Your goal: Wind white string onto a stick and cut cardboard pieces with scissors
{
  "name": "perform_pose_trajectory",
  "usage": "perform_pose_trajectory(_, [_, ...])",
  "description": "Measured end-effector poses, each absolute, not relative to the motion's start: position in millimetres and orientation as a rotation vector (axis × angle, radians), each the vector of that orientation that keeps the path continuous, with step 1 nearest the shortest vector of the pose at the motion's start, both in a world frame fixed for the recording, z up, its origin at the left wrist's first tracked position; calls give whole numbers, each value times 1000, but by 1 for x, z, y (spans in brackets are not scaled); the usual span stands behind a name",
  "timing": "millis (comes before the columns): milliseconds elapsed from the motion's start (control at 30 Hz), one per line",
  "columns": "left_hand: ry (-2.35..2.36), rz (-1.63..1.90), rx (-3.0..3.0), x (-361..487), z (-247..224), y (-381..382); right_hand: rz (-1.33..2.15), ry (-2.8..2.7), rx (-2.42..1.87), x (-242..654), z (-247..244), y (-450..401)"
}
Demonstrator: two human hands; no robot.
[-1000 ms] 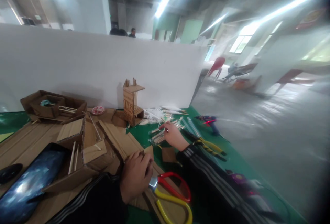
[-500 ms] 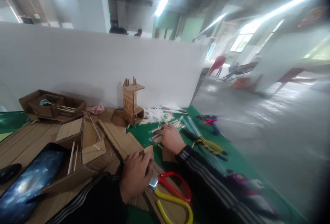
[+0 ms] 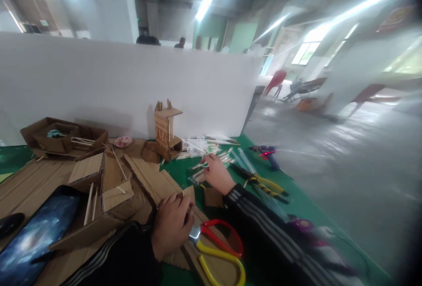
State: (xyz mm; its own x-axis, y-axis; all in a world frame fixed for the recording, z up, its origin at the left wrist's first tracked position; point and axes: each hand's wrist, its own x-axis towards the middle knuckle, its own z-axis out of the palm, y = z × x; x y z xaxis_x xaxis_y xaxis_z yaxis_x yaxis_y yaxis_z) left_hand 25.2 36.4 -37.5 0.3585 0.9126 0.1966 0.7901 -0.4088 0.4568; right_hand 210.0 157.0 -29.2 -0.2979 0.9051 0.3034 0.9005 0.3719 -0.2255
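Note:
My left hand (image 3: 172, 224) is closed, fingers curled over a small cardboard piece (image 3: 189, 193) above the cardboard sheets. Beside it lie scissors (image 3: 235, 235) with one red and one yellow handle loop; the blades are mostly hidden by my left hand. My right hand (image 3: 218, 173) is over the thin wooden sticks (image 3: 198, 175), some in clear plastic. Its thumb and fingertips come together by a pale strand; whether they grip it is too small to tell. White string (image 3: 198, 145) lies tangled just beyond.
Cutters with yellow-black handles (image 3: 268, 188) and a glue gun (image 3: 268, 154) lie right. A cardboard tower (image 3: 163, 132) stands before the white partition (image 3: 132, 84). Left are a cardboard boat-shaped box (image 3: 29, 136), an open cardboard structure (image 3: 114, 196) and a phone (image 3: 36, 237).
My right hand has shifted slightly up, and its fingertips have lifted a little from the sticks. My left hand stays on the cardboard. The whole view has moved slightly.

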Motion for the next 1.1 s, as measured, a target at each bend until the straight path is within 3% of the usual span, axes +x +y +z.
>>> perform_pose_trajectory(633, [1509, 656, 2341, 24, -36, 34, 347, -2452, -1943, 194, -20, 191])
perform_pose_trajectory(1100, [1499, 688, 2347, 22, -37, 34, 494, -2393, -1823, 198, -9, 193])
